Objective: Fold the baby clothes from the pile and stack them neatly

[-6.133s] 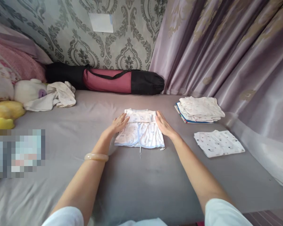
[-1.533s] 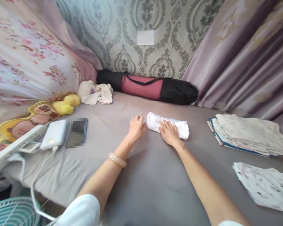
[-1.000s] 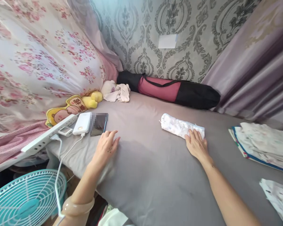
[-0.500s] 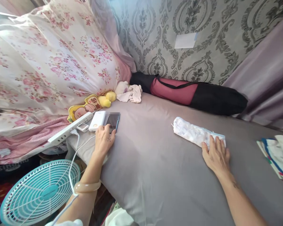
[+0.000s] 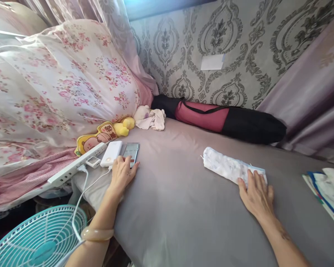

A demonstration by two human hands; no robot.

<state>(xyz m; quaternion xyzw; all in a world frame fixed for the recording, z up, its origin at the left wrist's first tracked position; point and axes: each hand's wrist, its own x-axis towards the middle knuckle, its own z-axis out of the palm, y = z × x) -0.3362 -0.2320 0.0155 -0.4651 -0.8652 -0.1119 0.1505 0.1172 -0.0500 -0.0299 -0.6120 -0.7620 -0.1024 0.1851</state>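
At the left of the grey bedsheet, my left hand (image 5: 121,172) reaches to the lower edge of a smartphone (image 5: 131,151) with a lit, partly blurred screen. Its fingers are apart and its fingertips cover the phone's lower left corner. Close beside the phone lies a white power bank (image 5: 111,153) with a cable plugged into its near end. My right hand (image 5: 256,193) rests palm down, fingers stretched, on the right end of a folded white patterned cloth (image 5: 224,165) with a light blue edge.
A white power strip (image 5: 78,165) and a small white device (image 5: 93,161) lie left of the power bank. Plush toys (image 5: 124,127) line the floral cloth. Along the wall stretches a long black and red bag (image 5: 203,115). A turquoise fan (image 5: 44,241) stands lower left; folded fabric (image 5: 327,191) lies right.
The phone screen has gone from dark to lit. My view has tilted up slightly, so things sit lower in the picture. The right hand stays on the cloth.
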